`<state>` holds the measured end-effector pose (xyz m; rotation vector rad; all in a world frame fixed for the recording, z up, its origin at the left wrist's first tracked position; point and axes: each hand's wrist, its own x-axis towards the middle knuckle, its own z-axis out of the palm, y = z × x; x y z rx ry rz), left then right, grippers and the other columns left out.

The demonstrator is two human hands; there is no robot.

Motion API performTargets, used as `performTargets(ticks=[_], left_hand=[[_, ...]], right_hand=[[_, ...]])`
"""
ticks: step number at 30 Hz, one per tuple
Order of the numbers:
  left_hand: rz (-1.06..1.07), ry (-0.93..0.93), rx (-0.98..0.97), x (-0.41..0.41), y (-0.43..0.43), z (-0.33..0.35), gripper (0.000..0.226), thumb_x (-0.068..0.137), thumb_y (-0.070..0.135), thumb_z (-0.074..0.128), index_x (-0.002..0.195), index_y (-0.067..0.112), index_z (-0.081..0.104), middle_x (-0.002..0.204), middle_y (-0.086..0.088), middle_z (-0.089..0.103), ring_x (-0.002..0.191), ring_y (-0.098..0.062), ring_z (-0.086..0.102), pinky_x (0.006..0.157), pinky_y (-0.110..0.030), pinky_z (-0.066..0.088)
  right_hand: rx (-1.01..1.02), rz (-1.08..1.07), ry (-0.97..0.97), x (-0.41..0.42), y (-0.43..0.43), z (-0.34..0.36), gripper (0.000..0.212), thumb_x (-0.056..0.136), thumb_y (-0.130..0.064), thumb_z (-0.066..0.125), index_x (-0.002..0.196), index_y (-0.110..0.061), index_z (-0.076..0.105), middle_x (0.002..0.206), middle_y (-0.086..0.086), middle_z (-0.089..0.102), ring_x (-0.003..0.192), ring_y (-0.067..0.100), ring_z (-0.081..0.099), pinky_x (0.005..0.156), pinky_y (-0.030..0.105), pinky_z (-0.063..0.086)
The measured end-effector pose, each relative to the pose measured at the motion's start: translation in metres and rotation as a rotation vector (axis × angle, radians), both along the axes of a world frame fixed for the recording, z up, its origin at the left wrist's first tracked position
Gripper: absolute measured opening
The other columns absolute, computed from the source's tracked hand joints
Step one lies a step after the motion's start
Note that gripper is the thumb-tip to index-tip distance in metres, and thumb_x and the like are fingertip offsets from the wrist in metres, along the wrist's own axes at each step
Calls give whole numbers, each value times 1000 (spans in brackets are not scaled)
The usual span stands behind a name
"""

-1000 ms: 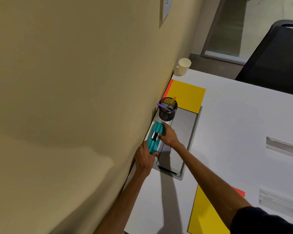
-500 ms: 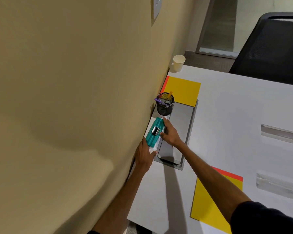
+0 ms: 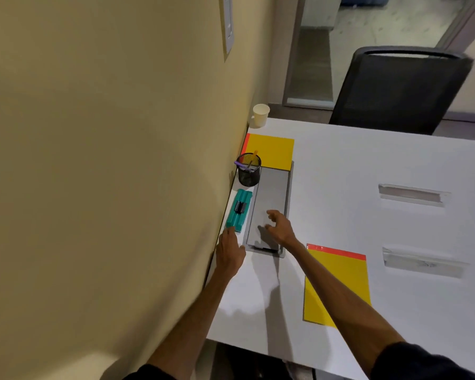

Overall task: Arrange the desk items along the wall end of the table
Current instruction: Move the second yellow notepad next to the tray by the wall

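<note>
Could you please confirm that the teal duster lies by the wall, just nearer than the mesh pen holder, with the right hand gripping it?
Not quite: the right hand grips nothing. In the head view it is open over the grey panel, apart from the teal duster. The rest holds: the duster lies by the wall, just nearer than the mesh pen holder.

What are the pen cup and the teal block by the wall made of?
Pen cup: black see-through mesh, probably metal wire. Teal block: looks like moulded plastic, with even colour, a matte finish, a ridged top and a black part at its middle.
</note>
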<state>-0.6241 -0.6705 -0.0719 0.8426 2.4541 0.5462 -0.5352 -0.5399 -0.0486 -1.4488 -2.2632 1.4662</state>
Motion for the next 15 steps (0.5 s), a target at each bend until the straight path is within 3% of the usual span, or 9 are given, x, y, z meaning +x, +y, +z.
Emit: performTargets(ticks=[4,11,15], left_hand=[[-77,-89,71,21,-2,12,56,93,11,65,143,11,39,146,-10,46,137,-26,47,109,-38,48],[-301,-89,70,69,5,20,46,96,13,60,139,14,45,142,-8,51,128,-24,54,105,-30,46],[-407,-117,90,92,12,21,41,100,18,54,139,8,46,143,-12,51,131,-27,50,110,-35,44]], right_hand=[[52,-78,0,36,-14,8,48,93,-3,60,139,0,48,141,19,52,129,31,51,109,35,42],[121,-217,-11,108,-30,17,47,92,-7,63,137,1,50,139,20,53,127,31,53,107,38,44],[129,-317,-59,155,-30,16,51,89,-11,69,135,1,52,137,21,54,129,31,51,107,39,42]])
